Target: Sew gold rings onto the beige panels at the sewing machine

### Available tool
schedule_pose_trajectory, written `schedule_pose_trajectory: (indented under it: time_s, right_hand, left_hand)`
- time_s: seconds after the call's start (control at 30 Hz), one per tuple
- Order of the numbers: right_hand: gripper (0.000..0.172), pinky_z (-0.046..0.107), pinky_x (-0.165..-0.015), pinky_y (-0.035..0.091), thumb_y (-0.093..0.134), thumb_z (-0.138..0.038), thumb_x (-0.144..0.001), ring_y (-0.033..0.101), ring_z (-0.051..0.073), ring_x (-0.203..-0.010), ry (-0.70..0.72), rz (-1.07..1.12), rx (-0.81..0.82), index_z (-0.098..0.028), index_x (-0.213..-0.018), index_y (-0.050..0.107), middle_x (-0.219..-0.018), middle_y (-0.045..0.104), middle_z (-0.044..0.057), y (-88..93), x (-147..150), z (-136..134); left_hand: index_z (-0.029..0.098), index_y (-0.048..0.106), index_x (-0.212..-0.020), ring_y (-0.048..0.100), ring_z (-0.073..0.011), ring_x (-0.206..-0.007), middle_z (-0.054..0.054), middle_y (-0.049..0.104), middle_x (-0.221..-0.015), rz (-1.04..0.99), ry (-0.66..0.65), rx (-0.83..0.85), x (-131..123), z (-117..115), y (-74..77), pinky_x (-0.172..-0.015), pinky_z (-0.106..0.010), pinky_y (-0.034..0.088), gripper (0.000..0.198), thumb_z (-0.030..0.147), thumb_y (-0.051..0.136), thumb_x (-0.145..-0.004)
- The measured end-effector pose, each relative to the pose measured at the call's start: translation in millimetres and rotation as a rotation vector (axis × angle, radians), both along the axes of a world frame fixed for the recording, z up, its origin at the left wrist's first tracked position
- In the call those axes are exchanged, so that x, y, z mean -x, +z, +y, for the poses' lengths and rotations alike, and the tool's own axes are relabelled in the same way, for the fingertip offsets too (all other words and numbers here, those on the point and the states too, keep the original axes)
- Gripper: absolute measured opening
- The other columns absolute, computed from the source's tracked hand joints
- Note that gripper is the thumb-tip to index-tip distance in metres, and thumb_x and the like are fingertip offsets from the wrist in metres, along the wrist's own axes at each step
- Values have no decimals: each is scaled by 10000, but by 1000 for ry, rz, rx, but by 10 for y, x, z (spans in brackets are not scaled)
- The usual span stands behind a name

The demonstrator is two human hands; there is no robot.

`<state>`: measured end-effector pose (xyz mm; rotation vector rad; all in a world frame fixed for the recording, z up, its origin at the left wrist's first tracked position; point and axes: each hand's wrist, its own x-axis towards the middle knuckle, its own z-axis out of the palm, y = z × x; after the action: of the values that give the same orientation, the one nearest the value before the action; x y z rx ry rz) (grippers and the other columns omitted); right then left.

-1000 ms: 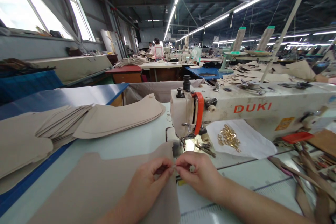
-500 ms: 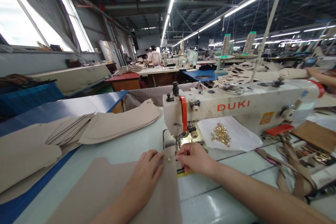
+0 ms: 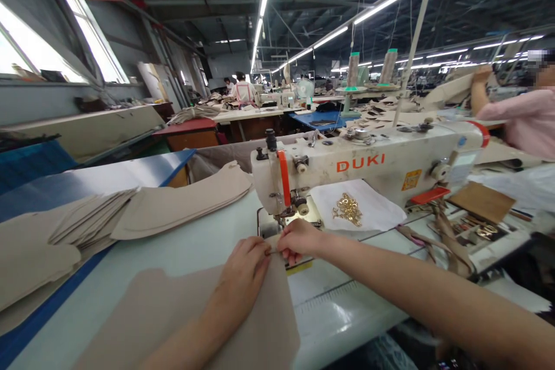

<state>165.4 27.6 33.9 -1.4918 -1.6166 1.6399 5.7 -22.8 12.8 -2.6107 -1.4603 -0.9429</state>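
Note:
A beige fabric panel lies on the pale machine table, its far end close to the needle area of a white sewing machine. My left hand rests on this panel, thumb and forefinger closed together at its far end. Just right of it, my right hand is closed in a pinch at the panel's end, in front of the presser foot. A thin bit shows between the two hands, too small to name. My right fingers hide what they hold. Gold metal clasps lie heaped on a white cloth beyond my right hand.
Stacked beige panels lie to the left. At right are a tray of metal parts and strips, and a brown board. Thread cones stand behind the machine. A co-worker in a pink sleeve handles beige material.
The view has turned to the right, bringing the co-worker's arm further into sight. My hands have come closer together at the panel's end, and my left thumb and forefinger have closed.

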Motion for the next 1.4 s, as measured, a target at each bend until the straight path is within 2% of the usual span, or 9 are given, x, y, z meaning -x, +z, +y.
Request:
schedule_pose_trajectory:
  time_s: [0.33, 0.57, 0.67, 0.8, 0.87, 1.0, 1.1, 1.3, 1.4]
  right_hand:
    - [273, 167, -302, 377, 529, -67, -667, 466, 86, -287, 40, -62, -14, -194, -439, 449, -331, 480, -62, 14, -21, 25]
    - [249, 200, -387, 432, 526, -90, -695, 499, 98, -333, 125, -161, -131, -187, -474, 462, -388, 517, -47, 6, -39, 46]
    - [212, 239, -482, 448, 510, -85, -709, 553, 134, -436, 142, -247, -310, -180, -519, 512, -455, 553, -18, 13, -99, -7]
    - [143, 294, -680, 424, 525, -97, -757, 586, 191, -731, 138, -341, -626, -180, -659, 586, -712, 632, 33, -14, -341, -209]
    - [134, 303, -741, 408, 524, -119, -810, 557, 195, -814, 270, -387, -810, -177, -727, 612, -818, 637, 49, -52, -510, -343]
    - [181, 299, -788, 403, 440, -157, -920, 502, 188, -883, 705, -531, -1332, -152, -962, 616, -907, 612, 64, -121, -751, -554]
    - [196, 302, -822, 392, 438, -174, -934, 482, 184, -927, 767, -569, -1424, -163, -1073, 576, -979, 596, 54, -140, -743, -599]
    - [221, 316, -819, 394, 473, -341, -924, 482, 183, -869, 586, -548, -1472, -156, -868, 581, -873, 605, 42, -234, -497, -479]
    - [159, 308, -838, 397, 492, -273, -917, 493, 179, -882, 586, -513, -1506, -144, -891, 582, -905, 617, 44, -291, -434, -429]
  left_hand:
    - [191, 626, -753, 610, -180, -753, -64, 672, -769, 109, -124, -141, -88, 120, -21, -719, -294, 529, 264, 180, 385, -863]
    - [195, 578, -696, 609, -176, -713, -54, 661, -727, 153, -126, -96, -117, 145, 6, -677, -281, 513, 233, 159, 396, -837]
    - [191, 567, -678, 616, -186, -719, -57, 664, -726, 186, -118, -69, -114, 170, 7, -671, -291, 511, 231, 160, 398, -833]
    - [190, 581, -710, 623, -181, -742, -48, 679, -760, 167, -138, -103, -103, 185, -5, -684, -284, 510, 199, 162, 420, -824]
    - [192, 580, -712, 624, -172, -737, -37, 679, -756, 133, -152, -137, -102, 188, -14, -681, -274, 508, 189, 151, 430, -819]
    - [191, 573, -704, 622, -154, -709, -22, 673, -732, 78, -172, -187, -109, 192, -26, -664, -259, 506, 194, 116, 429, -811]
    - [189, 570, -706, 620, -149, -705, -21, 671, -727, 66, -177, -206, -112, 190, -28, -657, -256, 509, 191, 111, 432, -812]
    - [187, 568, -728, 617, -148, -709, -23, 667, -733, 102, -194, -205, -97, 205, -19, -658, -253, 514, 192, 136, 425, -846]
    - [184, 567, -718, 609, -149, -691, -20, 654, -708, 142, -206, -200, -89, 221, -33, -642, -250, 512, 221, 147, 410, -870]
